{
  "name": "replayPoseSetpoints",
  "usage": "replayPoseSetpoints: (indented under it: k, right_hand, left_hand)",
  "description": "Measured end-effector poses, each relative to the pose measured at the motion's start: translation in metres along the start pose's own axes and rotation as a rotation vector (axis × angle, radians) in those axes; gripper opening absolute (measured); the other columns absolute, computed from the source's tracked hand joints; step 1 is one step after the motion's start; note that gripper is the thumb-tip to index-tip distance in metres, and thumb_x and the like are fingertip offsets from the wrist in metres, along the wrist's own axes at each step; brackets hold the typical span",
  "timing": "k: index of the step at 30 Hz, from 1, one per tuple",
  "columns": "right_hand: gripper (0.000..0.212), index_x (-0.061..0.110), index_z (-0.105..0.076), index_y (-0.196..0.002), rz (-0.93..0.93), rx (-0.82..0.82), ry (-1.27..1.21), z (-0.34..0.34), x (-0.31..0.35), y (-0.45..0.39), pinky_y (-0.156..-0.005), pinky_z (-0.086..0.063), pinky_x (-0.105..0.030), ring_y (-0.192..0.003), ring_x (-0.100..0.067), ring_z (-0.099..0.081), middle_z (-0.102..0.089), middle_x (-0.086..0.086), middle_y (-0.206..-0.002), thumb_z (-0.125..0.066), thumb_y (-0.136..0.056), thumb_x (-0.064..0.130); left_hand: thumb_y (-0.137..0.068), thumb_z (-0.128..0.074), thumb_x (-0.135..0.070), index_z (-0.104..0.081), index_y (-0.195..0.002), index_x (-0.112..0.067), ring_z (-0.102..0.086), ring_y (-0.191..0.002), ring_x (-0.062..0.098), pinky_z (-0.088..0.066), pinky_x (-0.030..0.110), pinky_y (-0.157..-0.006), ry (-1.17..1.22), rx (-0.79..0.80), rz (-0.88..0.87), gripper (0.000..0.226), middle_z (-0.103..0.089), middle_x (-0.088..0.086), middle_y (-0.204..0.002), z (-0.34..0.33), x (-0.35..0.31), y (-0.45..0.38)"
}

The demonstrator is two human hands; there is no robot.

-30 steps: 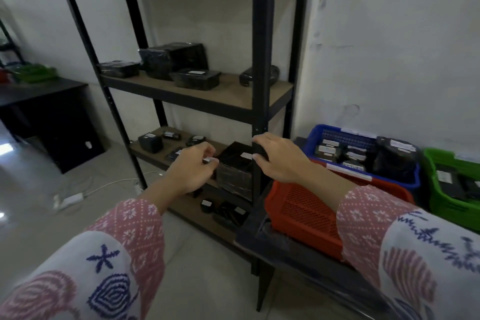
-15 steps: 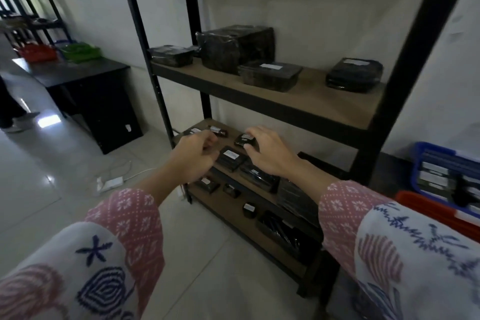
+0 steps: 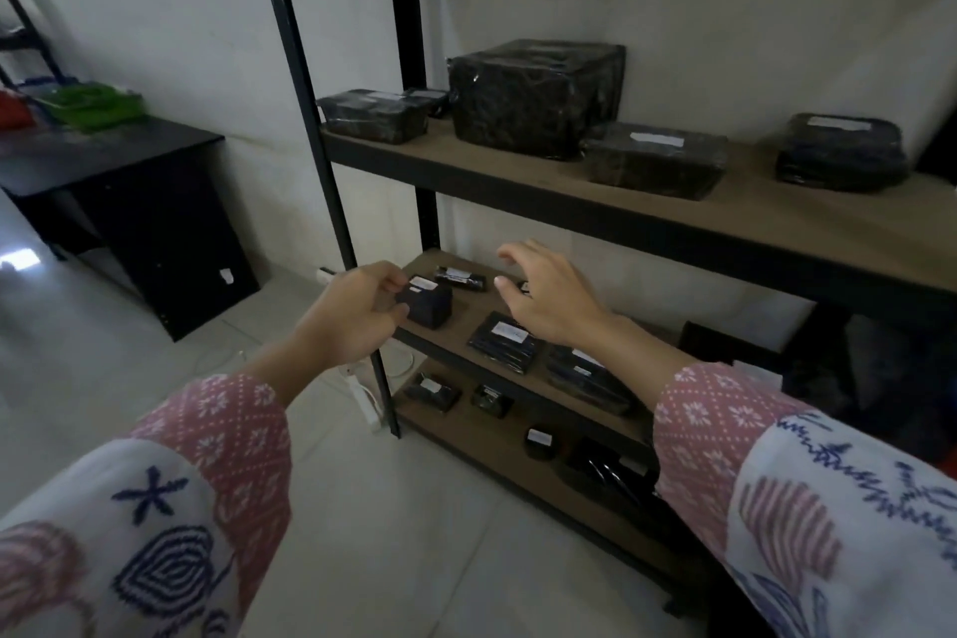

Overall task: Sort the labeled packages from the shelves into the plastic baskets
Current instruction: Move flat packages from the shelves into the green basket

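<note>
Head view: four packages (image 3: 533, 99) on upper shelf (image 3: 751, 223).

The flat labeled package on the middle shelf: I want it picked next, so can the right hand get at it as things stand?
Probably yes. The right hand hovers open just above the flat labeled package, and nothing lies on it.

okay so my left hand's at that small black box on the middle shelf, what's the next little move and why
Probably lift the small black box straight off the middle shelf. Your left hand already pinches its near corner, while your right hand hovers open above the flat packages, holding nothing.
</note>
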State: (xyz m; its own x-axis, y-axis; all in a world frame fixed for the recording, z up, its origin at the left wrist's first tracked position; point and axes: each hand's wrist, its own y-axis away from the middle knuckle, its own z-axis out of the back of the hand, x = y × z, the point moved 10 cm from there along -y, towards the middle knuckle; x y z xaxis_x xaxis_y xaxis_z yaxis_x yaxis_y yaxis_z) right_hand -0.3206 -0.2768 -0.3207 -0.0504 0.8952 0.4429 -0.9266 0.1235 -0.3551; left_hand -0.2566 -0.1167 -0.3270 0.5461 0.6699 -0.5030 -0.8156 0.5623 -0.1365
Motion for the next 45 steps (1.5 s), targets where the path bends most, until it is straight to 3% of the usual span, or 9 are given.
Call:
replayPoseSetpoints:
  k: [8,13,18,21,24,28,34,39,45]
  right_hand:
    - [0.033,0.016,-0.052,-0.125,-0.167,-0.092,-0.161,-0.034,0.021,-0.063,-0.083,-0.04,-0.02,-0.103,-0.006,-0.051,-0.057,0.001,-0.115,-0.053,-0.093,0.025]
    - [0.03,0.014,-0.057,-0.121,-0.231,-0.16,-0.195,-0.036,0.02,-0.136,-0.086,-0.046,-0.027,-0.102,-0.012,-0.055,-0.061,-0.001,-0.111,-0.053,-0.092,0.024]
    - [0.026,0.011,-0.06,-0.116,-0.329,-0.232,-0.259,-0.042,0.013,-0.222,-0.075,-0.045,-0.02,-0.098,-0.013,-0.057,-0.062,-0.003,-0.107,-0.054,-0.092,0.021]
    - [0.025,0.007,-0.059,-0.111,-0.505,-0.234,-0.318,-0.053,-0.006,-0.269,-0.08,-0.054,-0.033,-0.101,-0.023,-0.058,-0.061,-0.009,-0.11,-0.053,-0.093,0.023]
    - [0.037,0.005,-0.055,-0.114,-0.744,-0.255,-0.402,-0.061,-0.025,-0.299,-0.059,-0.055,-0.03,-0.089,-0.023,-0.059,-0.054,-0.009,-0.116,-0.05,-0.094,0.034]
    - [0.065,0.008,-0.048,-0.13,-0.929,-0.212,-0.414,-0.077,-0.044,-0.329,-0.077,-0.052,-0.035,-0.097,-0.025,-0.052,-0.052,-0.01,-0.126,-0.049,-0.087,0.058]
    - [0.06,0.008,-0.05,-0.127,-0.889,-0.222,-0.471,-0.096,-0.046,-0.353,-0.091,-0.045,-0.036,-0.112,-0.027,-0.053,-0.054,-0.009,-0.127,-0.059,-0.085,0.05]
    - [0.059,0.008,-0.028,-0.128,-0.768,-0.486,-0.571,-0.069,-0.031,-0.327,-0.082,-0.042,-0.03,-0.104,-0.019,-0.052,-0.051,-0.004,-0.118,-0.062,-0.088,0.033]
    - [0.075,0.014,-0.025,-0.137,-0.613,-0.74,-0.367,-0.013,0.013,-0.233,-0.106,-0.041,-0.041,-0.124,-0.02,-0.044,-0.04,-0.008,-0.135,-0.071,-0.08,0.029]
  left_hand:
    - [-0.09,-0.055,-0.015,-0.056,-0.118,-0.014,-0.051,-0.116,0.018,-0.035,0.023,-0.089,-0.027,0.052,-0.074,0.028,-0.059,0.002,-0.119,0.039,0.075,-0.047]
    - [-0.089,-0.056,-0.015,-0.054,-0.121,-0.012,-0.053,-0.116,0.018,-0.033,0.019,-0.09,-0.032,0.026,-0.095,0.032,-0.059,0.003,-0.122,0.059,0.116,-0.095]
    - [-0.09,-0.055,-0.017,-0.053,-0.122,-0.013,-0.051,-0.116,0.016,-0.037,0.021,-0.089,-0.019,0.002,-0.146,0.032,-0.058,0.002,-0.122,0.081,0.139,-0.152]
    - [-0.091,-0.054,-0.018,-0.052,-0.123,-0.013,-0.051,-0.117,0.016,-0.035,0.021,-0.091,-0.034,0.006,-0.178,0.032,-0.058,0.002,-0.123,0.092,0.148,-0.192]
    - [-0.091,-0.054,-0.019,-0.052,-0.123,-0.014,-0.051,-0.117,0.016,-0.038,0.022,-0.092,-0.046,0.032,-0.215,0.033,-0.057,0.002,-0.125,0.095,0.156,-0.231]
    - [-0.09,-0.056,-0.02,-0.052,-0.123,-0.015,-0.052,-0.114,0.015,-0.038,0.02,-0.087,-0.044,0.05,-0.272,0.033,-0.057,0.0,-0.124,0.097,0.159,-0.27]
    - [-0.091,-0.055,-0.02,-0.052,-0.124,-0.016,-0.05,-0.118,0.015,-0.039,0.022,-0.091,-0.02,0.114,-0.304,0.034,-0.056,0.0,-0.126,0.087,0.17,-0.294]
    - [-0.091,-0.055,-0.018,-0.052,-0.123,-0.014,-0.05,-0.117,0.014,-0.037,0.018,-0.088,0.014,0.19,-0.366,0.033,-0.056,0.001,-0.125,0.075,0.169,-0.289]
    - [-0.089,-0.057,-0.014,-0.054,-0.121,-0.012,-0.052,-0.114,0.017,-0.041,0.023,-0.093,0.058,0.322,-0.528,0.032,-0.057,0.004,-0.122,0.051,0.139,-0.251]
